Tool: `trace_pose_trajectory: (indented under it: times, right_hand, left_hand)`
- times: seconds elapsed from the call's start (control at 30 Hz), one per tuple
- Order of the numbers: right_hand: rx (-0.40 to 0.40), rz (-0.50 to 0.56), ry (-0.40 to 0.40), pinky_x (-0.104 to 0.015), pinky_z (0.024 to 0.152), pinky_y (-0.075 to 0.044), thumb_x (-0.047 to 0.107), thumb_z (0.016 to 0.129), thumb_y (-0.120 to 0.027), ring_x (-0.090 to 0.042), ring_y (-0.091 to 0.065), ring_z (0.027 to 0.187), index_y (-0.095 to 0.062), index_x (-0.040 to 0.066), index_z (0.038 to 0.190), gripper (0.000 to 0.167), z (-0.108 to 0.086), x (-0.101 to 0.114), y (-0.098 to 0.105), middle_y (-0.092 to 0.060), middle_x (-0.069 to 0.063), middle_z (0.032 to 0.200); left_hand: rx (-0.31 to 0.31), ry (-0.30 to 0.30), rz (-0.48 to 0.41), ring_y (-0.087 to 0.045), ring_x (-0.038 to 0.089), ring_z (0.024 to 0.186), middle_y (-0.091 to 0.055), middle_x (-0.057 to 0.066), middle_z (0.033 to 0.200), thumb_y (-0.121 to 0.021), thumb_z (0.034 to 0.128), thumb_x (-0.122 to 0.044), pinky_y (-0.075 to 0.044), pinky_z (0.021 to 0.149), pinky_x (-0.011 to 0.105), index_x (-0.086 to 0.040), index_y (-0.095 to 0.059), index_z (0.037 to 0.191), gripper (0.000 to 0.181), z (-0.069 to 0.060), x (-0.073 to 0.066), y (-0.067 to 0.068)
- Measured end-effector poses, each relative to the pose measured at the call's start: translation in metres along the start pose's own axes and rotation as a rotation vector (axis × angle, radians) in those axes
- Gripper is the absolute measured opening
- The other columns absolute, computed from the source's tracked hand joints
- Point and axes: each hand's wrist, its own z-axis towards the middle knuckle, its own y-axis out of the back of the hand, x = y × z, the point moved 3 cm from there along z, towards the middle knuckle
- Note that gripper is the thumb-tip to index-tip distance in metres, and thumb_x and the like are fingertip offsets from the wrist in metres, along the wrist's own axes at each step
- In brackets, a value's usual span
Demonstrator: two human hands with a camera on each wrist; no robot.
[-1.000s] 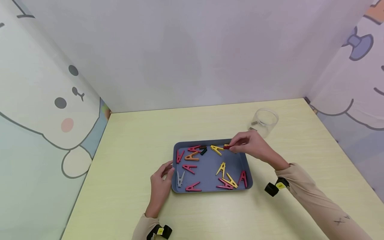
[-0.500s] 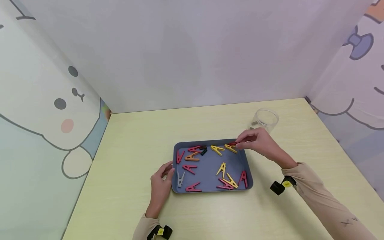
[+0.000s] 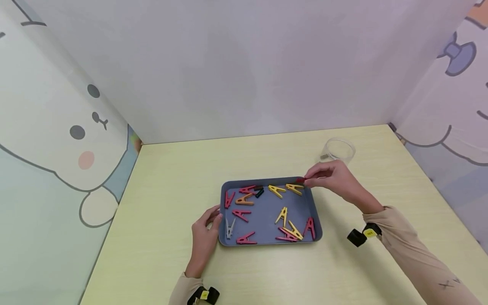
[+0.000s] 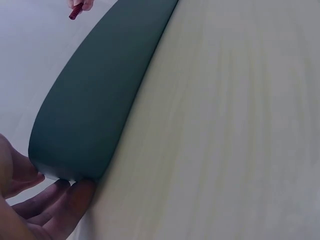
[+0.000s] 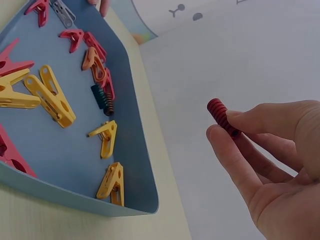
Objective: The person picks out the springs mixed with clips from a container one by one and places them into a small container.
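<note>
My right hand (image 3: pixel 331 180) pinches a small red coil spring (image 5: pixel 220 116) between thumb and fingertips, at the tray's far right corner. In the right wrist view the spring is well clear of the clothespins. My left hand (image 3: pixel 206 233) holds the left wall of the shallow blue-grey tray (image 4: pixel 95 100), its fingertips against the side. Inside the tray lie several clothespins: yellow (image 3: pixel 282 216), red (image 3: pixel 241 214), one orange (image 3: pixel 244 199) and one grey (image 3: pixel 230 228). Two dark springs, one black (image 5: pixel 109 104) and one dark green (image 5: pixel 98 96), lie along the far wall.
A clear round container (image 3: pixel 339 150) stands behind my right hand, partly hidden by it; something small and brownish shows at its left side. The pale wooden table (image 3: pixel 171 178) ends at a white back wall, with cartoon-printed panels at both sides.
My right hand has drawn back to the right and slightly away with the red spring, uncovering the yellow clothespin at the far right. The left hand and tray stay in place.
</note>
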Motion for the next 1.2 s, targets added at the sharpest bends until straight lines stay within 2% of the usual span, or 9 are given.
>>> trace_pose_trajectory:
  times: [0.3, 0.77, 1.2]
  right_hand:
    - [-0.032, 0.0, 0.006, -0.038, 0.074, -0.054, 0.013, 0.081, -0.076, -0.036, -0.067, 0.08, -0.069, -0.002, 0.095, 0.022, -0.003, 0.001, 0.009, -0.066, -0.015, 0.092]
    - [-0.077, 0.023, -0.005, -0.032, 0.073, -0.054, 0.009, 0.081, -0.074, -0.025, -0.069, 0.079, -0.067, -0.007, 0.099, 0.025, -0.006, 0.002, 0.025, -0.07, -0.011, 0.09]
    - [-0.113, 0.03, -0.027, -0.03, 0.075, -0.054, 0.009, 0.081, -0.075, -0.023, -0.07, 0.08, -0.067, -0.009, 0.102, 0.029, -0.007, 0.005, 0.035, -0.071, -0.009, 0.091]
  left_hand:
    - [-0.003, -0.013, -0.011, -0.064, 0.017, 0.091, -0.068, 0.009, 0.104, -0.064, 0.0907, -0.012, -0.05, 0.077, 0.025, -0.011, -0.067, 0.118, 0.027, 0.0, 0.0, 0.0]
    - [-0.008, -0.01, -0.01, -0.064, 0.018, 0.09, -0.068, 0.009, 0.103, -0.064, 0.0907, -0.011, -0.05, 0.076, 0.023, -0.011, -0.067, 0.118, 0.027, 0.0, 0.001, 0.0]
    - [-0.008, 0.002, -0.016, -0.063, 0.016, 0.09, -0.068, 0.007, 0.102, -0.065, 0.0899, -0.01, -0.049, 0.075, 0.022, -0.012, -0.067, 0.117, 0.027, -0.002, -0.001, 0.001]
